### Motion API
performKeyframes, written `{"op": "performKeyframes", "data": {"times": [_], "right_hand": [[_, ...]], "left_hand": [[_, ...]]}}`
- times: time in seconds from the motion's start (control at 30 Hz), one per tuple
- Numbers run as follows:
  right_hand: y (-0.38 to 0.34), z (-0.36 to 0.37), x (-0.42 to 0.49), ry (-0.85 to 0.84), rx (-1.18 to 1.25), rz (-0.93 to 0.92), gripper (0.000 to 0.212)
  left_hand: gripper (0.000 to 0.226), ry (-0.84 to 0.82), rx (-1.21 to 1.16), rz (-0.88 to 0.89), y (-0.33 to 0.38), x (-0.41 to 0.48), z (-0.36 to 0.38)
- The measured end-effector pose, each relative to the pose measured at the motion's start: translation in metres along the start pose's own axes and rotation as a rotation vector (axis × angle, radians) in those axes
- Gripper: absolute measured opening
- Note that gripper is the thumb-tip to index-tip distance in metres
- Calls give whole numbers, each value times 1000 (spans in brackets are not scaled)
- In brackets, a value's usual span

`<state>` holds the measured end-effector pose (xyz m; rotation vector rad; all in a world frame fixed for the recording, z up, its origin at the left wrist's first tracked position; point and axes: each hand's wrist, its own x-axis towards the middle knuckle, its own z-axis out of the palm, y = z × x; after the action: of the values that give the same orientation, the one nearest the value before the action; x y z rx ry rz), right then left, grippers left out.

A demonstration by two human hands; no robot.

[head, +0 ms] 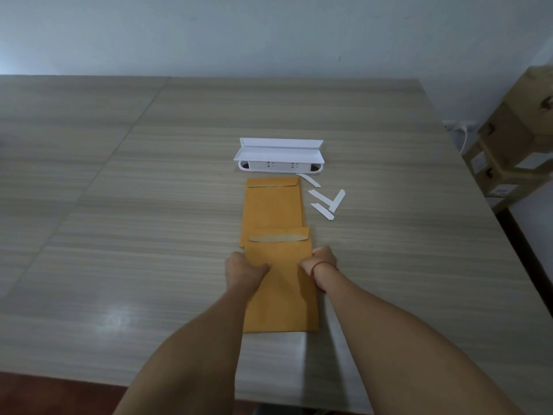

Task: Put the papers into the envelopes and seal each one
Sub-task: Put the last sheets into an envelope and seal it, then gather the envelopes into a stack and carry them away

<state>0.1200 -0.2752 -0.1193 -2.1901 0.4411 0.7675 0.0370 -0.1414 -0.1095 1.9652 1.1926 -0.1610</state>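
Manila paper fills your grip: the near envelope (281, 301) lies toward the desk's (119, 205) near edge, flap folded down. Your left hand (242, 271) and right hand (321, 262) each curl onto a long side, thumbs on top. Its far end overlaps a 2nd envelope (272, 205). 4 white strips (326, 202) lie right of that; a white holder (279, 157) stands beyond.

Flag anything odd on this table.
On the near envelope the flap shows a ragged pale strip along its edge, as if torn or unevenly stuck. White strips lie scattered right of the far envelope.
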Motion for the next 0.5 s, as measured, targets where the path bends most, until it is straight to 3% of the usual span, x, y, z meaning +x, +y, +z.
{"op": "performKeyframes", "data": {"times": [0.3, 0.5], "right_hand": [[-68, -13, 2, 48, 126, -113, 36], [-114, -15, 32, 97, 72, -120, 44]], "left_hand": [[71, 79, 33, 98, 50, 32, -34], [72, 62, 94, 139, 87, 79, -40]]}}
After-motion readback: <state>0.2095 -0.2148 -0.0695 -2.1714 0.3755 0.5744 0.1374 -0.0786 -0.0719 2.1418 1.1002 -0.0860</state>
